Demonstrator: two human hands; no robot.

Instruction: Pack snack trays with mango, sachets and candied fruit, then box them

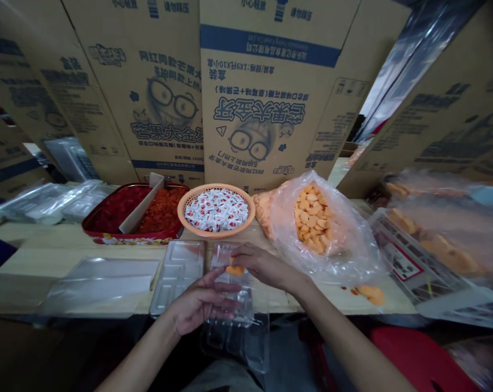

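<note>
Nearest to me, a clear plastic tray (pixel 250 348) juts out past the front edge of the bench (pixel 78 305), and off to the right below it shows a red seat (pixel 418 354). Just above the bench edge I have the left grip (pixel 193 306) released, its fingers spread and slightly curled, over a second clear tray (pixel 244 296). The right grip (pixel 265 265) reaches in from the other side with fingers bent down, pinching a small orange piece (pixel 235 270) above that second tray. (From this angle I cannot tell whether the left index fingertip touches the piece too.)

Just left of the hands I see a compartmented tray (pixel 180 269) lying on the bench, and farther left some flat clear plastic (pixel 103 280). Over on the right, a loose orange lump (pixel 371 294) lies near a pale crate (pixel 424 267) with bagged goods in it.

Behind the hands I get a row: a red tin (pixel 135 238), split by an upright divider (pixel 142 207) between dark red and orange-red contents; then a peach basket (pixel 215 234) of small printed packets (pixel 217 209); then an open clear bag (pixel 348 239) full of orange pieces (pixel 311 218). Farthest off, big printed cardboard boxes (pixel 271 109) stand like a wall.
</note>
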